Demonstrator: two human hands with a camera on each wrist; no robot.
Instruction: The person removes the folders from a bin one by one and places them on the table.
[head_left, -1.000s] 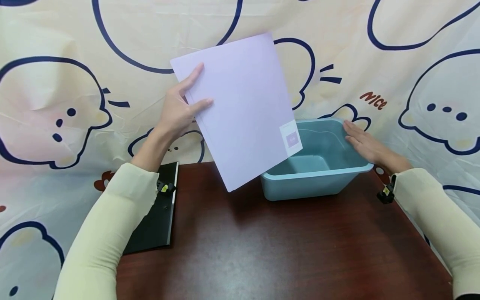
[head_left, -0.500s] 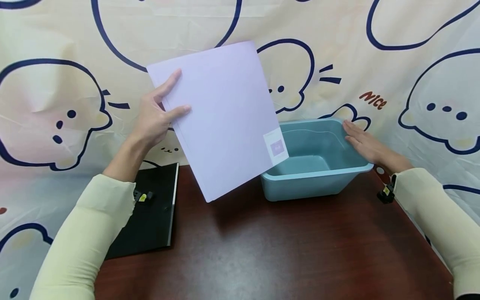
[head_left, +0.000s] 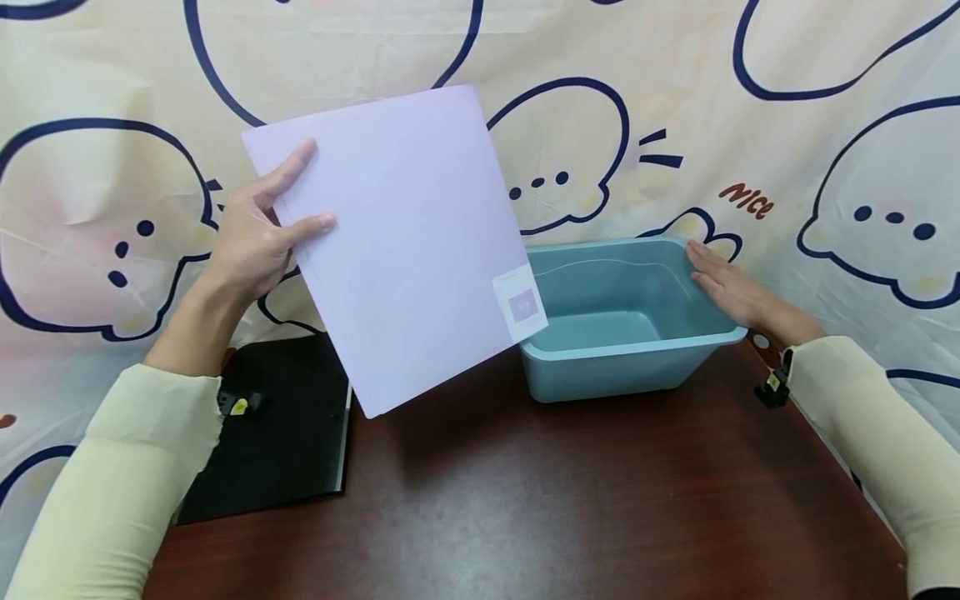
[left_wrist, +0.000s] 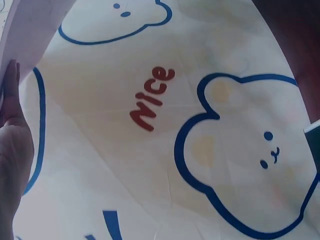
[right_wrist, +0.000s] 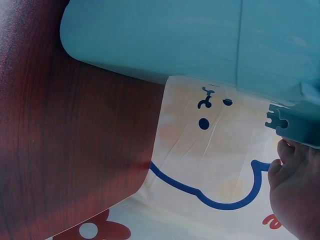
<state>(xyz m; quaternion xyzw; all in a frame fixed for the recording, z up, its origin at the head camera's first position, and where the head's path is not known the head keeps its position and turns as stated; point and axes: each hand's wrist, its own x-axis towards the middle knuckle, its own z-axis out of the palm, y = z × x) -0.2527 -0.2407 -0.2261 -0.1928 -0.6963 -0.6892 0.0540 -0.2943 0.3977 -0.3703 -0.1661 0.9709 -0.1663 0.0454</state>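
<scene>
My left hand (head_left: 255, 242) holds a pale lilac folder (head_left: 405, 242) by its left edge, thumb and forefinger spread over the near face. The folder is raised and tilted, its lower right corner, with a small square label (head_left: 522, 306), overlapping the left end of a blue-green plastic bin (head_left: 637, 371). In the left wrist view only a strip of the folder (left_wrist: 32, 25) shows beside the hand. My right hand (head_left: 723, 283) grips the bin's right end, fingers over the rim; in the right wrist view part of the hand (right_wrist: 300, 185) shows beneath that rim.
A flat black folder-like thing (head_left: 277, 450) with a white edge lies on the left of the dark brown table (head_left: 540, 500), partly behind the left forearm. A cartoon-print cloth (head_left: 600, 42) hangs behind. Inside the bin, the visible floor is bare.
My left hand has carried the lilac folder leftward and slightly down, uncovering more of the bin and of the black thing. The right hand and bin have stayed in place.
</scene>
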